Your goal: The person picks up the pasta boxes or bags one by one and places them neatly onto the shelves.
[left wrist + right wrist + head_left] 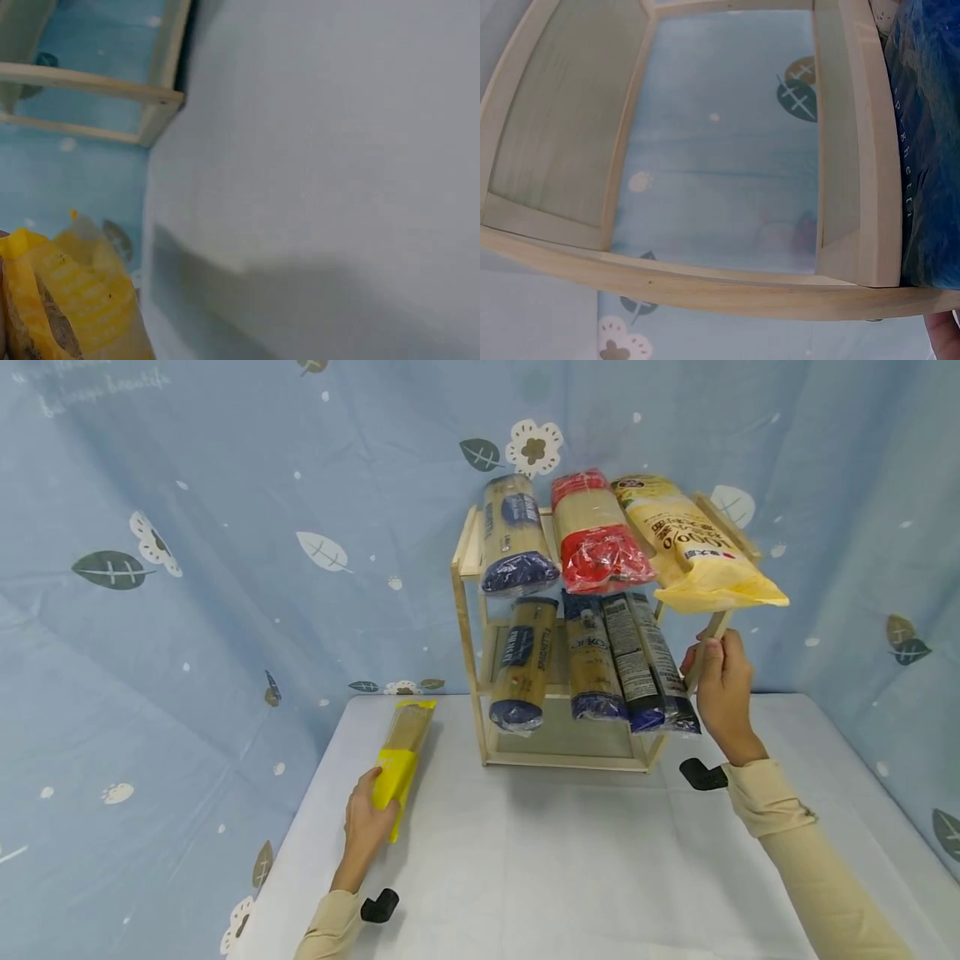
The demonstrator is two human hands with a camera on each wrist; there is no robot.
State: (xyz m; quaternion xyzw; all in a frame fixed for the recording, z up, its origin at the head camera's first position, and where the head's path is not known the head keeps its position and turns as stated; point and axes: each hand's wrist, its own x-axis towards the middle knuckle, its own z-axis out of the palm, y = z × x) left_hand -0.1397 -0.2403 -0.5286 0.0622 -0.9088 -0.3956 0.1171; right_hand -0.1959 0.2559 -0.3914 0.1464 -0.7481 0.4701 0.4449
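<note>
On the left, my left hand (367, 822) grips the lower end of a yellow and clear packet of noodles (397, 768) over the white table. The same noodle packet (82, 296) fills the lower left corner of the left wrist view. My right hand (726, 693) holds the right front post (708, 652) of a small wooden rack (566, 760), fingers curled round it. Only a bit of that hand's finger (945, 337) shows in the right wrist view, below the rack's post (765, 300) and beside a blue spaghetti packet (934, 150).
Across the rack's top lie a blue-ended pasta packet (517, 535), a red noodle packet (600, 535) and a yellow noodle bag (693, 547). Below them are several blue pasta packets (525, 664), jutting forward. A blue patterned curtain (225, 610) hangs behind the white table (525, 877).
</note>
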